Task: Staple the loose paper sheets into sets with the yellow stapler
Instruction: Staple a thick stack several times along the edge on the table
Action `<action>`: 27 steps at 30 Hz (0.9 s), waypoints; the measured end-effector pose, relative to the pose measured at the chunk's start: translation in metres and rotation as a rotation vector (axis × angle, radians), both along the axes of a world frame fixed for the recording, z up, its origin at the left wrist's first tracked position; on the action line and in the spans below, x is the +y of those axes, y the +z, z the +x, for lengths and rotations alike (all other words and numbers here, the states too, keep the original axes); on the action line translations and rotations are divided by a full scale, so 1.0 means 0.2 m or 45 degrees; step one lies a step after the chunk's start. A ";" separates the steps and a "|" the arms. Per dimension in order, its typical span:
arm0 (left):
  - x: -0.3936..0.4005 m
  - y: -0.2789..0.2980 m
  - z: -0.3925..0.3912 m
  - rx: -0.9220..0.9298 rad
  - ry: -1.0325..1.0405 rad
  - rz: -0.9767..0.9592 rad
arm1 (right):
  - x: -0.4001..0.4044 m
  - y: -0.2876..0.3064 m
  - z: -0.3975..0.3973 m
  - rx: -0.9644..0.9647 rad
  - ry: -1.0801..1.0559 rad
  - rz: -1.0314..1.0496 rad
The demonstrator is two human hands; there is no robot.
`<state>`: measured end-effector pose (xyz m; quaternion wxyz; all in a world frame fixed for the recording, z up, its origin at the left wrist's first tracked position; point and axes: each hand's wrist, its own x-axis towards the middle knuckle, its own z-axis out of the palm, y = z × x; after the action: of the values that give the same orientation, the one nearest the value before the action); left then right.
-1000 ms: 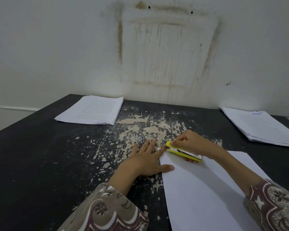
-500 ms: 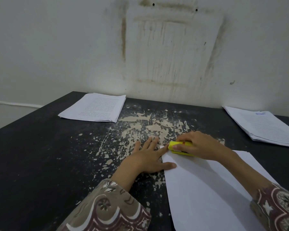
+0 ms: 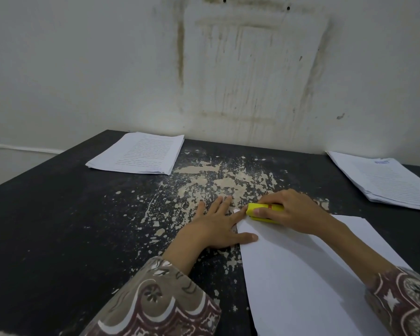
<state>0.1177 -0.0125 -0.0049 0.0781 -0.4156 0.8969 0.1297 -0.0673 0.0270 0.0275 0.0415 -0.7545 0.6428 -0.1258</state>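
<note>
A: The right fingers [image 3: 264, 210] are curled over the stapler [image 3: 264, 207], thumb along its near side, so the right hand [image 3: 294, 212] grips it. What about the other hand?

B: The left hand [image 3: 216, 226] lies flat, fingers straight and spread. Its thumb and forefinger rest on the left edge of the sheets [image 3: 301, 267]; the other fingers lie on the table [image 3: 70, 226].

A: And the stapler against those fingers?

B: Its front end sits just beside the left forefinger's tip, over the far left corner of the sheets. A small bit of that corner shows between the fingertip and the yellow nose.

A: Is it pressed shut on the paper?

B: It looks closed down on the corner, but the hand hides most of it, so I cannot be sure.

A: Anything beyond the fingers?

B: A left stack [image 3: 141, 154] of printed pages lies far off past the left fingers, near the wall [image 3: 83, 69]. A right stack [image 3: 386, 180] lies beyond the right hand, well apart from it. The paint is worn off the table just past both sets of fingertips. Patterned sleeves cover both forearms.
</note>
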 end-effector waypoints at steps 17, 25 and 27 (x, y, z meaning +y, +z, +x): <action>0.00 0.00 0.00 -0.015 0.003 -0.014 | 0.02 -0.04 0.01 -0.008 -0.031 -0.069; 0.00 0.00 0.00 0.008 0.009 -0.036 | 0.04 -0.10 -0.02 -0.045 0.120 -0.370; 0.00 0.00 0.00 0.008 0.008 -0.046 | 0.05 -0.11 -0.02 -0.016 0.172 -0.443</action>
<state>0.1184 -0.0118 -0.0040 0.0673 -0.4192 0.8980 0.1152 -0.0704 0.0377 0.0049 -0.0774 -0.7909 0.5590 -0.2368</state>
